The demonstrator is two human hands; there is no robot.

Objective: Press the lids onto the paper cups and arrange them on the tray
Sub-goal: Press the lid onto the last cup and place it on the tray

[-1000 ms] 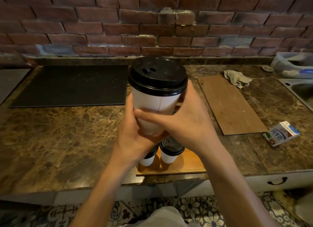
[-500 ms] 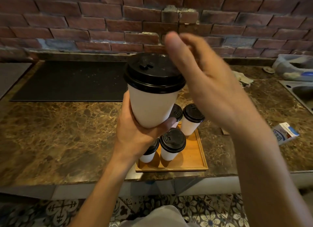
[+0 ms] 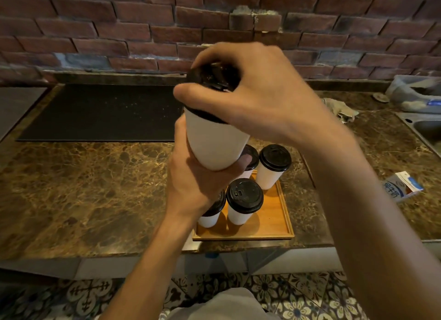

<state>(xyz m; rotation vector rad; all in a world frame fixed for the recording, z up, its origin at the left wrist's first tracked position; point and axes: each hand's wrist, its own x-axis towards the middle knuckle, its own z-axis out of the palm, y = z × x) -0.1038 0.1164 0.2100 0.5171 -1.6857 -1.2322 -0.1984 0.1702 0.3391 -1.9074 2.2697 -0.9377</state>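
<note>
1. above the counter point(image 3: 95, 188), we see the cup point(image 3: 214, 140) held up in the air, tilted a bit, over the tray point(image 3: 274, 224).
2. left hand point(image 3: 195, 183) wraps the cup's lower part, fingers curled under and round the base. firm hold.
3. right hand point(image 3: 257, 90) sits on top, thumb and fingers curled over the black lid point(image 3: 212, 81) and round its rim. we judge it is pressing the lid down.
4. the lid is on the cup's mouth. whether it is snapped all round we cannot tell, since the hand covers most of it.
5. done: four lidded cups point(image 3: 241, 205) stand upright on the tray, two by two, close together. the near-left one is partly hidden behind the left hand.
6. left: seat this lid fully, then set the cup on the tray. bare wood shows along its right and near sides.
7. we see no loose cups or lids on the counter, so we judge this is the last one and the task is near its end.
8. also there: a carton point(image 3: 401, 186) at right and a black mat point(image 3: 102, 112) at back left.
</note>
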